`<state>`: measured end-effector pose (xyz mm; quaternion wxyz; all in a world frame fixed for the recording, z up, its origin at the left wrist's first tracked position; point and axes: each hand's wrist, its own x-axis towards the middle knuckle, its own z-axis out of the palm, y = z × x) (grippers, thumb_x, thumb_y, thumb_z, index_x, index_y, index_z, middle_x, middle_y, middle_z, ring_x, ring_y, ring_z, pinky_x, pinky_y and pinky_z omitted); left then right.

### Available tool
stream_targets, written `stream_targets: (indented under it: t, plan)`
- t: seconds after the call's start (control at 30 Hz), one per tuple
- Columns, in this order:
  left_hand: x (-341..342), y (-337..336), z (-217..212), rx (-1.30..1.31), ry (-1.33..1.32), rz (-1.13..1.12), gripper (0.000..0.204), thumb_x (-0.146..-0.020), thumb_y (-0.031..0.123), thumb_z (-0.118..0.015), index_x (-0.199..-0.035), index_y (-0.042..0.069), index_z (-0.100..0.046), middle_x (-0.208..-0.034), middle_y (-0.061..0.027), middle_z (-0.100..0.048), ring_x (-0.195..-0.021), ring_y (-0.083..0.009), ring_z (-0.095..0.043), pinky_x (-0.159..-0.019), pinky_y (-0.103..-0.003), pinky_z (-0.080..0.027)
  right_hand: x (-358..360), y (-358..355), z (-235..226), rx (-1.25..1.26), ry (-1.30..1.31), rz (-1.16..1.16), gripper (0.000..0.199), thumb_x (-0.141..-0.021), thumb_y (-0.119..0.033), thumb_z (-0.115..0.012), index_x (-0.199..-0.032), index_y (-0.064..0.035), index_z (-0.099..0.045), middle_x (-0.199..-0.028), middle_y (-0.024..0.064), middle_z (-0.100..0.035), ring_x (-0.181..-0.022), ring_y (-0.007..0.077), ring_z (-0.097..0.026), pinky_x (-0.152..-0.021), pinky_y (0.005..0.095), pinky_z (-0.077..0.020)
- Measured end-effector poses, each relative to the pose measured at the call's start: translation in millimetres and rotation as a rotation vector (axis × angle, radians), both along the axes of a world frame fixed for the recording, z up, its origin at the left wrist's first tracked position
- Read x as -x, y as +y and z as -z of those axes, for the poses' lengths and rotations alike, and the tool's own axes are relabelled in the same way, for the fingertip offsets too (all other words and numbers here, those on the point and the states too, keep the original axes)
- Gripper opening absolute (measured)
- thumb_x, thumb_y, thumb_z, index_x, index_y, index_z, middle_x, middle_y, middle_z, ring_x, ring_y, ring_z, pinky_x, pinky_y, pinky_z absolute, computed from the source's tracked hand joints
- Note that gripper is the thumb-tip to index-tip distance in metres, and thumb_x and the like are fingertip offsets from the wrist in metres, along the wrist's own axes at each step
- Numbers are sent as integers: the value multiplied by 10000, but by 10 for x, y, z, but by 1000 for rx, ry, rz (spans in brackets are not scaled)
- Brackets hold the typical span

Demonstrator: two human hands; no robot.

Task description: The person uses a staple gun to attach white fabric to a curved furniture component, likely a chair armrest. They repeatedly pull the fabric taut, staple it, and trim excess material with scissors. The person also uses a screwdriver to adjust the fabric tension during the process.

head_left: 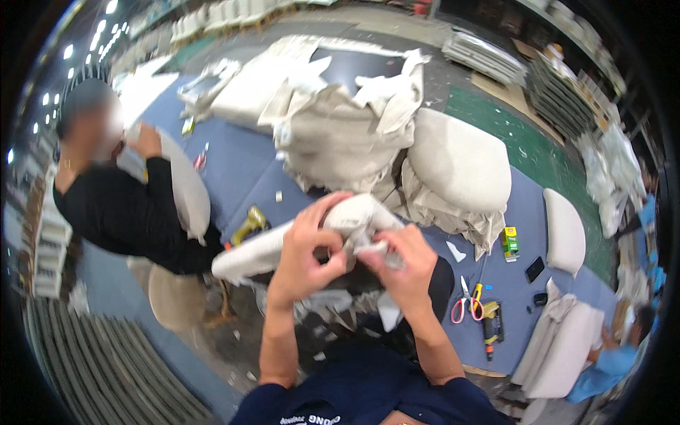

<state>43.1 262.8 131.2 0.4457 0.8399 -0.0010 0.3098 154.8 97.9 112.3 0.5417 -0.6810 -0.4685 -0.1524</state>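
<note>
Both hands on the padded piece.
Your left hand (306,255) and right hand (404,262) pinch cream fabric (368,244) at the cushion (283,244) end; its long axis runs leftward.

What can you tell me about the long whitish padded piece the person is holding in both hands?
The long off-white fabric-covered padded piece looks soft and rounded, like a cushioned furniture part. It is held up above the blue-topped worktable, slanting from lower left up to the right. The left hand grips it from in front, fingers curled over the cover. The right hand pinches loose, crumpled cloth at its right end. Its left end sticks out free.
</note>
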Motion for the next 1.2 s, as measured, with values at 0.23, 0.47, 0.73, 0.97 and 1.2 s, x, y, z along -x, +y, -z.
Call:
stream_targets:
  t: [0.23,0.47,0.73,0.97,1.2]
  plan:
    - [1,-40,-29,130,7,-22,190,-650,137,-680,-638,-17,-570,-1417,-249,-557,-1276,-358,-553,-1106,-407,-367,-48,0,35,112,-148,-161,150,-746,-153,-773,-781,-68,-655,-763,60,-595,-694,269,-522,-666,388,-331]
    - [1,275,61,279,12,18,199,-668,143,-686,-651,-4,-553,-1435,-222,-545,-1299,-321,-521,-1121,-392,-334,-150,-332,326,-140,177,-522,110,-771,-79,-709,-762,-17,-618,-756,75,-575,-702,231,-542,-720,412,-479]
    - [259,-194,-377,375,115,383,170,-873,120,-760,-796,-12,-686,-1377,-207,-541,-1312,-316,-509,-1126,-426,-354,-784,247,-278,16,559,-289,251,-993,-203,-667,-862,8,-629,-730,-74,-502,-649,13,-385,-534,228,-296]
    - [-67,-50,-267,110,26,-170,140,-885,152,-758,-891,24,-701,-1225,-165,-572,-1208,-295,-532,-979,-397,-470,-609,386,-21,338,271,-485,141,-855,-98,-699,-890,18,-626,-701,99,-607,-615,204,-505,-613,309,-430]
    - [1,-84,-138,234,187,-72,175,-881,135,-761,-885,-23,-686,-1181,-121,-589,-843,-231,-671,-714,-339,-559,-537,491,-235,592,38,-494,241,-734,-145,-761,-880,3,-639,-797,212,-676,-798,428,-664,-688,467,-508]
